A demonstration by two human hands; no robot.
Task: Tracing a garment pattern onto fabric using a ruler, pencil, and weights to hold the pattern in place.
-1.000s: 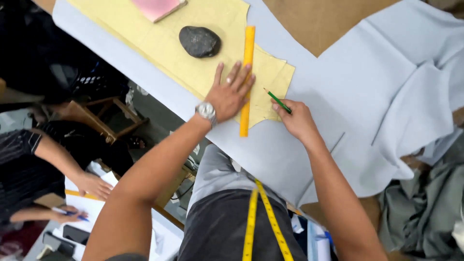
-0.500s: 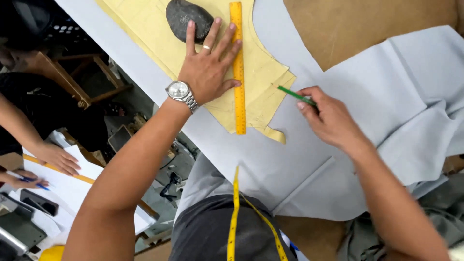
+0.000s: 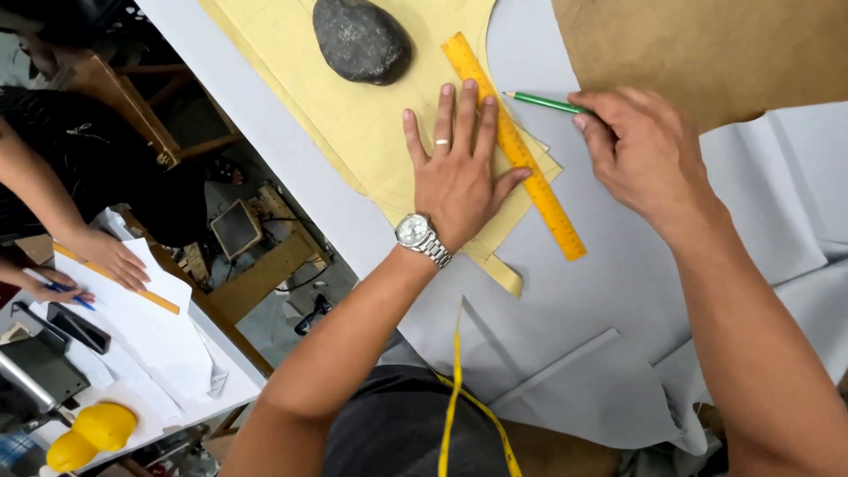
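Observation:
My left hand (image 3: pixel 458 168), with a ring and a silver wristwatch, lies flat with fingers spread on a yellow paper pattern (image 3: pixel 371 124) and presses the edge of an orange ruler (image 3: pixel 517 150). My right hand (image 3: pixel 640 155) grips a green pencil (image 3: pixel 541 102), its tip pointing at the ruler's far end. The pattern rests on pale grey fabric (image 3: pixel 601 291). A dark stone (image 3: pixel 362 40) weighs the pattern down just beyond my left fingers.
Brown paper (image 3: pixel 707 44) covers the table at top right. A yellow tape measure (image 3: pixel 455 389) hangs from my neck. At the left, another person's hands (image 3: pixel 106 256) work with a ruler and pen on white paper at a lower table.
The ruler has turned to a diagonal. My left hand has slid down off the stone's edge. My right hand has brought the pencil up to the ruler's upper end.

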